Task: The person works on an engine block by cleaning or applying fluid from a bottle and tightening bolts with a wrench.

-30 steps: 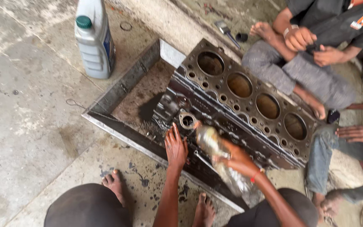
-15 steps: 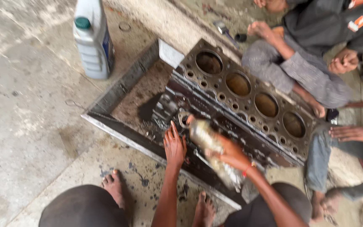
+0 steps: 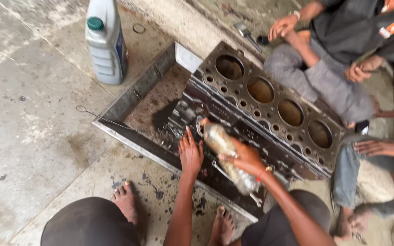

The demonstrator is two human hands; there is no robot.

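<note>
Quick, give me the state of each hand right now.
Left hand: open, flat on the engine block.
Right hand: closed, holding a plastic bottle tilted toward the block.

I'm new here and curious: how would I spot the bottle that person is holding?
Find the big engine block with four round holes, lying in the metal tray. At its near side the right hand holds a clear plastic bottle, tilted and grimy, unlike the upright grey jug.

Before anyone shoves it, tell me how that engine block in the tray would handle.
The engine block is thick metal with four bores, so probably very heavy and rigid. It lies broad and low in the tray, so unlikely to tip. Its surfaces look dark and oily, likely slippery under the left hand.
</note>
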